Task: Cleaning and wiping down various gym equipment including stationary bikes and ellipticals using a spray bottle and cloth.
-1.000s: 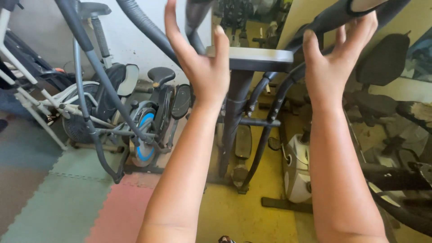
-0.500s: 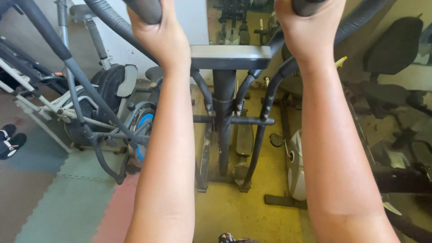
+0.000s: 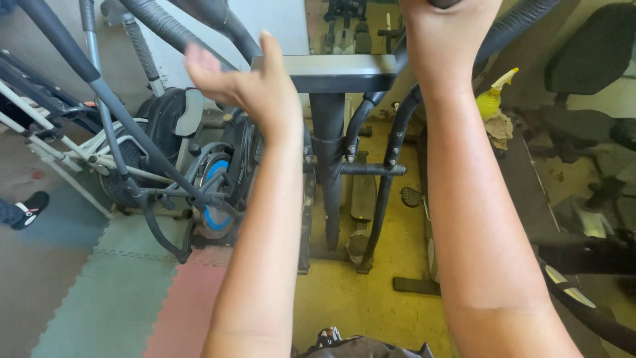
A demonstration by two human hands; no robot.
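Left hand (image 3: 248, 89) open, fingers spread, palm facing away, holding nothing. It hangs in the air just near of the left handlebar (image 3: 199, 16), a dark padded bar running up to the far left; hand and bar look apart, no contact visible. Right hand (image 3: 450, 30) raised at the top edge, closed around the right handlebar (image 3: 523, 23), grip partly cut off by the frame so only the back of the hand and wrist show. Both forearms reach from the near edge toward the far side.

Between the hands: grey console (image 3: 331, 71) of the elliptical, flat top, sitting on a dark post (image 3: 329, 152) that drops to the floor. Curved black tubes run down on either side of the post, and a crossbar joins them lower down.

Left of it: second exercise bike (image 3: 209, 192) with a blue-ringed flywheel, grey frame tubes crossing in front. Far left edge: a shoe (image 3: 30, 205), black with white, of another person.

Right of the right arm: yellow spray bottle (image 3: 493, 96) with a rag (image 3: 500, 129) just beneath it, both resting on a dark machine. Black seat pad (image 3: 589, 53) at far right.

Floor: yellow (image 3: 358, 298) under the elliptical, foam mats (image 3: 99, 298) in green, pink and grey at near left.
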